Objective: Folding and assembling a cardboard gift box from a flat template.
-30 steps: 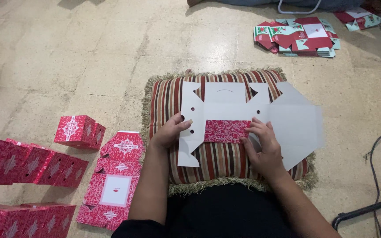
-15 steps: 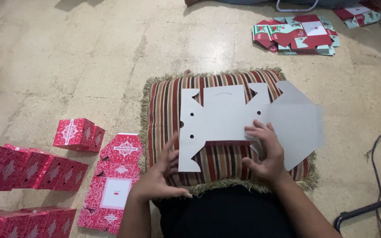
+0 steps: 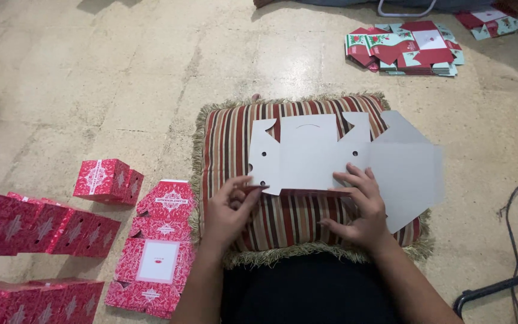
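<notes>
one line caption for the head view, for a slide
Both hands, left and right, press a flat grey cardboard cutout on a striped cushion, red folded boxes on the floor alongside.

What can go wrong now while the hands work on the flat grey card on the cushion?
The cushion is soft, so a crease pressed there may come out crooked. The right hand pins only the lower edge of the box blank, and the left hand touches one corner, so the blank might slide. Its right panel overhangs the cushion and may bend.
</notes>
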